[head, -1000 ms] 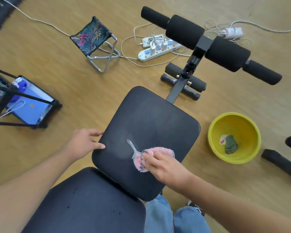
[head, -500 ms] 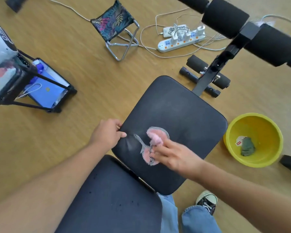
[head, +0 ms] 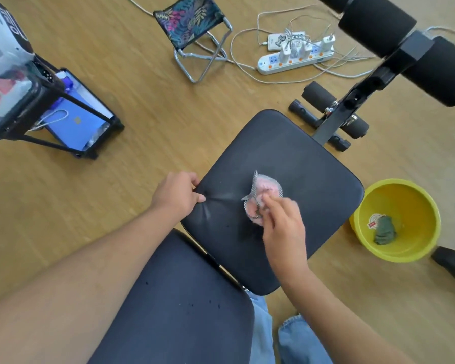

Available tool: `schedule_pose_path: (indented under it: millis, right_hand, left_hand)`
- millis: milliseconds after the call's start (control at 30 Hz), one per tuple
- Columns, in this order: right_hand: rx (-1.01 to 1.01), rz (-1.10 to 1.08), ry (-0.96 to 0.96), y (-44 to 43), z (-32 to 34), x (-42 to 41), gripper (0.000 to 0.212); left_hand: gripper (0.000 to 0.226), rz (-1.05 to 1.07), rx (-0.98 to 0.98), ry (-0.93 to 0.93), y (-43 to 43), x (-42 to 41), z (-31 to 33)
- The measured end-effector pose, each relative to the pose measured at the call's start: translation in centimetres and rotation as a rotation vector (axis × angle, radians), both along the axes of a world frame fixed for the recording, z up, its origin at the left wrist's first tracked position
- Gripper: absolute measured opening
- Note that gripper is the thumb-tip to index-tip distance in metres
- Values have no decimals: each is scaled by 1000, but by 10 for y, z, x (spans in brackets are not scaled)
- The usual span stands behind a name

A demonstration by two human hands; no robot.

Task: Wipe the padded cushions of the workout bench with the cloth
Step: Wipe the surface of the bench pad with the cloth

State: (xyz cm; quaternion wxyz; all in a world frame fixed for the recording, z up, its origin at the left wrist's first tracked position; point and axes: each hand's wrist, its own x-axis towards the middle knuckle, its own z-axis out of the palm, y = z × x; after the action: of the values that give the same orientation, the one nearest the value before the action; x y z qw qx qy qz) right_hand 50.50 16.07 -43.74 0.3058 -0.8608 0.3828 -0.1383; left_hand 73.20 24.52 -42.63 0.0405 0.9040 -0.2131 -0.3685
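Note:
The workout bench has two black padded cushions: a seat cushion [head: 300, 169] in the middle of the view and a longer back cushion [head: 179, 306] nearer to me. My right hand [head: 284, 232] presses a pink cloth [head: 263, 195] with grey netting onto the middle of the seat cushion. At that cushion's left edge, my left hand [head: 176, 195] grips the padding and dents it. Black foam rollers [head: 378, 24] sit on the bench's far upright.
A yellow basin [head: 405, 245] holding a dark green rag [head: 385, 231] stands on the wooden floor right of the seat. A power strip [head: 294, 57] with cables, a small folding stool [head: 195, 24] and a black rack [head: 50, 111] lie beyond and to the left.
My right hand has slid the pink cloth across the seat cushion, away from me and toward its centre. My left hand has stayed on the cushion's left edge. The camera view has shifted left.

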Motion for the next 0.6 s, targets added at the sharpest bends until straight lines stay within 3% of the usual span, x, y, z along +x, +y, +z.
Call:
schedule_pose_path:
  millis: [67, 133, 200, 267, 333, 367, 433, 500, 533, 600]
  right_hand:
    - [-74, 479, 26, 36, 4, -18, 33]
    - [-178, 870, 4, 13, 3, -23, 32]
    - [-274, 826, -2, -39, -4, -4, 27]
    - [-346, 434, 45, -82, -7, 18, 24]
    - [-213, 63, 95, -71, -6, 30, 21]
    - [-143, 3, 102, -44, -5, 35, 20]
    - [6, 279, 107, 20, 5, 36, 22]
    - [-35, 720, 74, 50, 16, 24, 23]
    - [-50, 827, 34, 32, 19, 26, 22]
    - [-119, 696, 52, -29, 14, 46, 19]
  left_hand:
    - [26, 0, -11, -3, 1, 0, -1]
    - [26, 5, -17, -13, 1, -1, -1]
    - [27, 9, -15, -28, 2, -3, -1]
    - [31, 20, -17, -36, 3, -5, -1]
    - [33, 32, -25, -39, 3, -6, -1]
    - [33, 34, -25, -43, 3, -5, -2]
    - [34, 27, -17, -51, 3, -4, -1]
    - [36, 46, -17, -48, 1, -4, -2]
    - [36, 64, -21, -42, 0, -4, -2]
    - [35, 95, -28, -38, -1, -5, -1]
